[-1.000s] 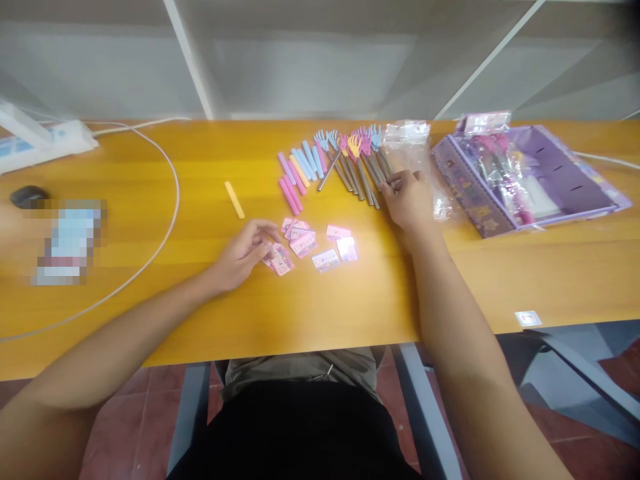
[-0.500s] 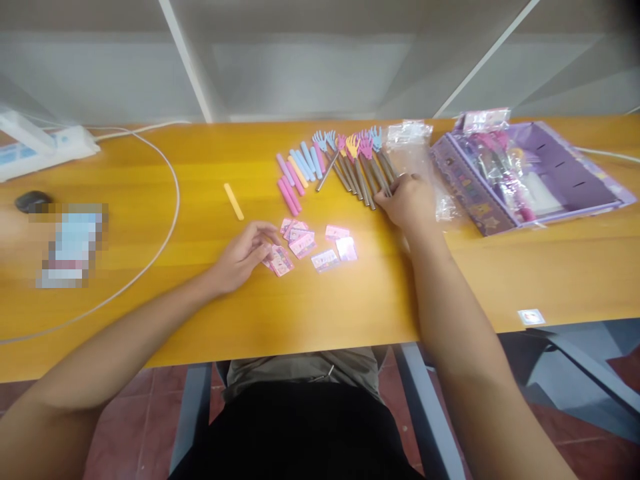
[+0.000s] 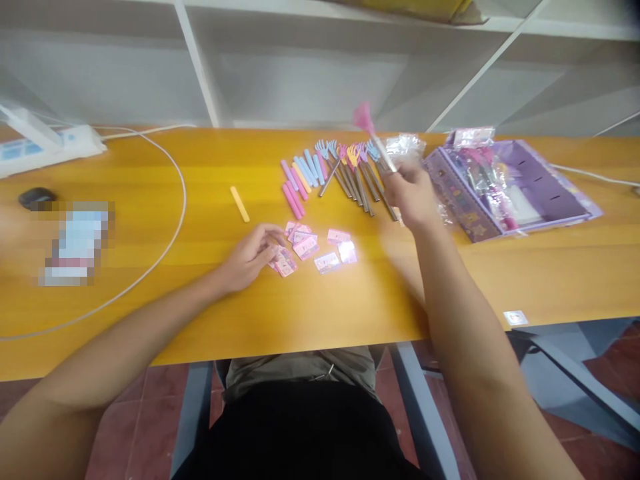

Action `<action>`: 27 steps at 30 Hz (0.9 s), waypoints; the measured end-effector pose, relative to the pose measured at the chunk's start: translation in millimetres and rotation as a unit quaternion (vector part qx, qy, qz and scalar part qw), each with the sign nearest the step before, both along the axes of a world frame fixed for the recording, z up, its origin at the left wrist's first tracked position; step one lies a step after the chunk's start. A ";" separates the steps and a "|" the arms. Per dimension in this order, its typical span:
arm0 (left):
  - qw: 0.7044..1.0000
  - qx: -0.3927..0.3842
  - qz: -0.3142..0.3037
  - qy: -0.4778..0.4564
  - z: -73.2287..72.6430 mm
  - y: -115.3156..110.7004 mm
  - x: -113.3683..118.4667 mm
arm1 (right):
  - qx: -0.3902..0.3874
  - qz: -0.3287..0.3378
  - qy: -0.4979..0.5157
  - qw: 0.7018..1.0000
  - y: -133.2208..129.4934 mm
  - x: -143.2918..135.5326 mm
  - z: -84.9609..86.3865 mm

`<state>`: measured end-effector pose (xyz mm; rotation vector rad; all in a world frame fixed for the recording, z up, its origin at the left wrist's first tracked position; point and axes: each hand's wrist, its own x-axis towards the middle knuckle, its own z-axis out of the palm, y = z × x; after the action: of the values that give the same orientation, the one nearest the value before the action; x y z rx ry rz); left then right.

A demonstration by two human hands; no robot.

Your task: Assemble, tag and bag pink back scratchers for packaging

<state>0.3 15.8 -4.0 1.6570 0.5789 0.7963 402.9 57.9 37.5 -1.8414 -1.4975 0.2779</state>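
Observation:
My right hand (image 3: 411, 193) is closed on the metal rod of a back scratcher (image 3: 364, 119) with a pink claw head, raised and blurred by motion. Under and left of it lie several more back scratchers (image 3: 357, 180), with blue, pink, yellow and purple heads and bare metal rods. Coloured handle sleeves (image 3: 303, 173) in pink, blue, purple and yellow lie left of the rods. My left hand (image 3: 253, 257) rests on the table, fingers loosely curved and apart, its tips at a small pile of pink printed cards (image 3: 285, 262). More cards (image 3: 327, 263) lie to its right.
A purple cardboard box (image 3: 533, 183) holding bagged items stands on the right, with clear plastic bags (image 3: 405, 145) beside it. One yellow sleeve (image 3: 239, 204) lies apart. A white cable (image 3: 183, 193), a mouse (image 3: 37, 198) and a power strip (image 3: 55, 150) are left.
My right hand has lifted one pink back scratcher up from the row, its head now high above the others. The left hand stays by the cards. The camera view has shifted slightly.

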 end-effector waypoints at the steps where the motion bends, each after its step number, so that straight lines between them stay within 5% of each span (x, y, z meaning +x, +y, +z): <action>1: 1.000 -0.001 0.001 -0.001 0.1 0.0 -0.1 | -0.018 0.030 0.016 0.999 0.7 -16.1 4.7; 6: 1.000 0.010 0.011 0.015 1.8 0.5 -1.2 | -0.096 0.149 -0.084 0.980 1.3 -111.3 14.5; 10: 0.999 0.017 0.022 0.029 3.6 -0.1 -2.0 | -0.170 0.129 -0.118 0.970 3.8 -155.7 11.7; 20: 0.998 0.024 0.024 0.043 4.6 -2.3 -0.6 | -0.241 0.098 -0.123 0.958 19.3 -161.8 10.7; 27: 0.999 -0.019 0.026 0.010 1.9 -0.9 -1.1 | -0.127 0.104 -0.020 0.986 -2.5 -160.8 14.0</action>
<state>-0.8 14.8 -2.2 1.6223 0.6506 0.8029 242.1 55.4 51.5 -1.8938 -1.7534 0.5575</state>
